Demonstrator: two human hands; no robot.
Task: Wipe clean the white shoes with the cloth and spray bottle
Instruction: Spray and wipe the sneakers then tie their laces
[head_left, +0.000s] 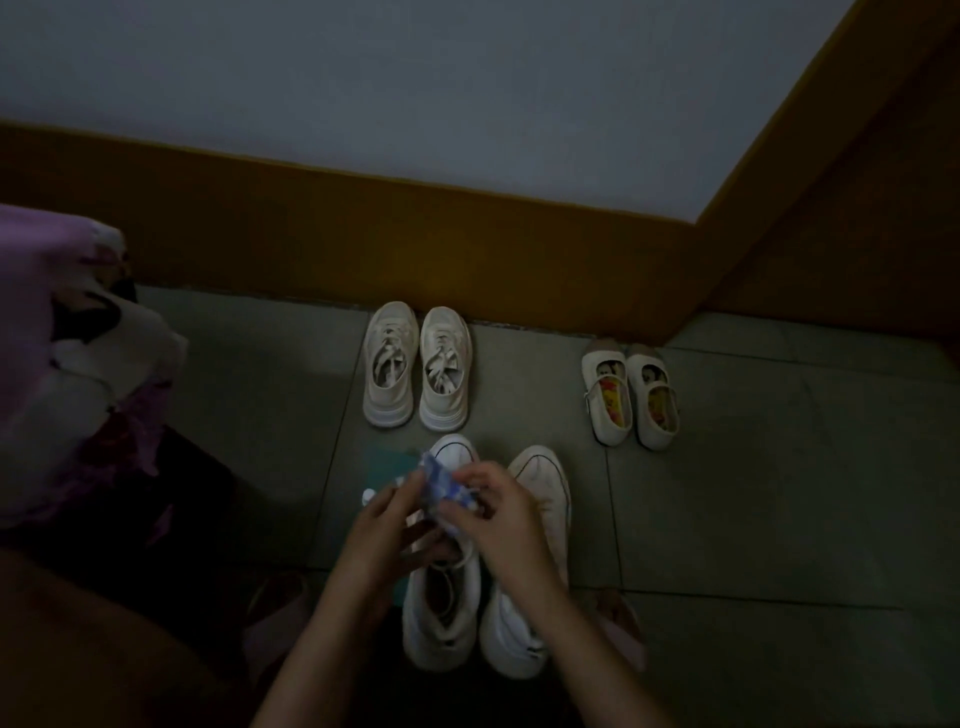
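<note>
Two white high-top shoes stand side by side on the floor in front of me, the left shoe (441, 613) and the right shoe (540, 499). Above the left shoe both my hands hold a crumpled blue-and-white cloth (441, 486). My left hand (384, 525) pinches its left side and my right hand (493, 509) pinches its right side. A small white object (370, 496), possibly the spray bottle's top, shows just left of my left hand; the rest is hidden. A teal sheet (387, 462) lies under that spot.
A pair of cream sneakers (418, 366) stands against the brown skirting. A pair of small white strap shoes (631, 397) sits to the right. A pile of purple and white fabric (67, 353) fills the left. Pink slippers (275, 613) are on my feet. The scene is dim.
</note>
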